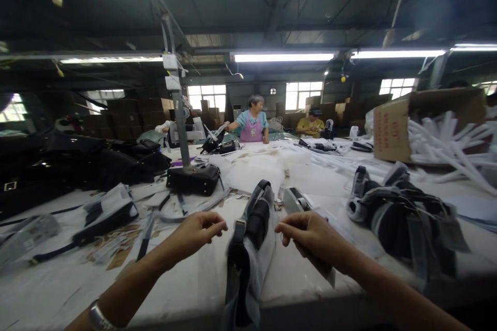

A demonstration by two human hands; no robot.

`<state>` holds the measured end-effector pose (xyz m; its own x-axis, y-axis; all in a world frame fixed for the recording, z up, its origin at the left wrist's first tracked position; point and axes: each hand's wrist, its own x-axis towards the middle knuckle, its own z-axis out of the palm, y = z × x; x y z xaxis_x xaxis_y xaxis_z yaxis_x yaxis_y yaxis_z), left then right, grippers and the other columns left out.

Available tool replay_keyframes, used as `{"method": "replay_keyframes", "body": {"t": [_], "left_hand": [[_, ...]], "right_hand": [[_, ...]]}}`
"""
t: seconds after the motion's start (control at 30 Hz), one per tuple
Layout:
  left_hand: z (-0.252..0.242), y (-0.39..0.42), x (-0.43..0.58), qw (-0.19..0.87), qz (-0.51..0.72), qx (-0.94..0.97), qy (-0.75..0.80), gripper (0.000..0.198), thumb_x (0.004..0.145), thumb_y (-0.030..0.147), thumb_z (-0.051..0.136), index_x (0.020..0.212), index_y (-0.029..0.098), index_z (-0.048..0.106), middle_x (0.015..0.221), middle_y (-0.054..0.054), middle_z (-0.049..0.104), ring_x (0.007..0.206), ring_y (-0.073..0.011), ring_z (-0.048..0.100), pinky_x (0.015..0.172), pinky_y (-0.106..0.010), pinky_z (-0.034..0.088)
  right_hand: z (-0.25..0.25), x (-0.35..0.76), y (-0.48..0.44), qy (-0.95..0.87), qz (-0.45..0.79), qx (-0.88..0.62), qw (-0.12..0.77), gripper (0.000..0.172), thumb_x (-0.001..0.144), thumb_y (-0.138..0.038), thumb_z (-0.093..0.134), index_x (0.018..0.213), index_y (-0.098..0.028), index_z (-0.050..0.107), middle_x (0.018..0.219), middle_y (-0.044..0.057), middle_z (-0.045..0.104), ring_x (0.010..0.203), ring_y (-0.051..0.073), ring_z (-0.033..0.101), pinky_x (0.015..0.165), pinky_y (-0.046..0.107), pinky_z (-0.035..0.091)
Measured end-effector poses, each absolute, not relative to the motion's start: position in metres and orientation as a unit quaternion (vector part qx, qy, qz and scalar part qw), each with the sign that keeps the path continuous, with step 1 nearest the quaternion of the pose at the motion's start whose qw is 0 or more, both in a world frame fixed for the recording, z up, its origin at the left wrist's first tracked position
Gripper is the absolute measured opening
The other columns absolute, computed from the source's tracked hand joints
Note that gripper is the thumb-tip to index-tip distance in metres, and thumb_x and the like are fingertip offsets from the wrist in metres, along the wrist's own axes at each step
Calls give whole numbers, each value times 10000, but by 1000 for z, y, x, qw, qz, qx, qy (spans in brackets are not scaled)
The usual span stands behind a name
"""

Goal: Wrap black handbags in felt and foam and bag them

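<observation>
Left hand (196, 232) is being held just left of the black bag (248, 264), fingertips drawn against the thumb in a pinch. Whether anything is being pinched cannot be told. Right hand (306, 235) is being held just right of the bag, fingers curled shut in the same way. Neither hand is seen touching the bag. A metal wristband (99, 318) is being worn on the left wrist.

The bag is being shown lying lengthwise between the two hands on the white table (186, 289). It is partly sleeved in clear wrap, and its near end is hanging over the table edge.

- Left of the bag, a little farther out: a wrapped dark bag (106, 214) is being seen lying flat among loose straps.
- Right of the bag: a heap of dark bags (404, 214) is being seen slumped on the table.
- Just beyond the bag, slightly left: a small black handbag (193, 178) is being seen standing at the foot of a grey pole (179, 114).
- Beyond the bag, far right: a cardboard box (392, 132) is being seen tipped on its side, with white strips (446, 145) spilling out.
- Farthest beyond the bag: a person in a pink apron (252, 124) is being seen standing at the table's far end. A person in yellow (310, 125) is being seen seated to the right.
</observation>
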<state>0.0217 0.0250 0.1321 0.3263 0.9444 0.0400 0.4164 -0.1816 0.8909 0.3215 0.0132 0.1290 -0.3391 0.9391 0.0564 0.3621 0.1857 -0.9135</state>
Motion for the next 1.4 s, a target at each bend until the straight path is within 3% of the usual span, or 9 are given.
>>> {"method": "replay_keyframes", "body": {"t": [0.13,0.27,0.47,0.67,0.83,1.0,1.17,1.27,1.4], "left_hand": [[109,25,22,440,290,700,482,360,778,511,715,941,197,779,828,-31,687,740,-162,506,600,-247,328],[104,20,36,496,276,683,460,442,813,553,660,1082,214,749,726,7,633,659,-129,406,586,-252,251],[106,18,44,546,280,663,429,547,780,630,652,1124,212,724,874,-36,688,757,-168,503,647,-270,301],[109,23,45,571,273,662,401,498,768,602,682,986,157,737,791,-46,658,760,-173,513,643,-270,303],[105,30,43,534,299,647,455,499,636,607,784,751,134,675,608,33,502,595,-109,336,570,-262,217],[101,32,46,513,314,637,483,525,574,627,809,594,157,576,532,67,392,563,-102,273,555,-268,186],[100,29,35,512,340,629,475,464,603,548,835,628,139,618,567,58,435,595,-104,310,574,-257,227],[101,23,20,532,363,612,459,390,698,502,801,722,149,637,644,46,482,639,-107,374,613,-239,305],[107,8,8,584,396,564,429,307,834,494,689,821,196,619,865,3,584,836,-137,540,834,-284,449]], "right_hand": [[124,299,24,-735,402,-467,283,297,848,-397,615,714,-161,736,608,21,680,441,109,534,447,220,366],[123,276,30,-768,384,-437,269,314,856,-376,601,677,-164,748,542,-3,641,453,104,499,502,229,370],[123,257,35,-789,409,-401,222,290,859,-325,598,696,-147,759,585,4,661,546,114,537,553,209,385],[123,254,40,-767,468,-378,224,250,854,-306,630,720,-132,749,560,-13,619,501,77,478,507,182,343],[114,258,44,-745,513,-367,216,379,864,-429,642,624,-137,664,478,-46,493,420,52,327,421,193,230],[109,260,42,-724,549,-354,223,487,852,-578,623,621,-150,621,464,-59,417,418,59,298,416,204,207],[108,261,38,-710,564,-354,229,494,844,-614,615,672,-152,646,522,-46,471,439,61,310,426,206,214],[109,264,34,-700,562,-364,248,475,842,-610,623,739,-151,690,567,-37,519,453,58,319,430,202,212],[113,273,27,-651,606,-363,279,415,817,-554,694,1015,-191,724,755,-7,633,616,91,508,537,193,359]]}}
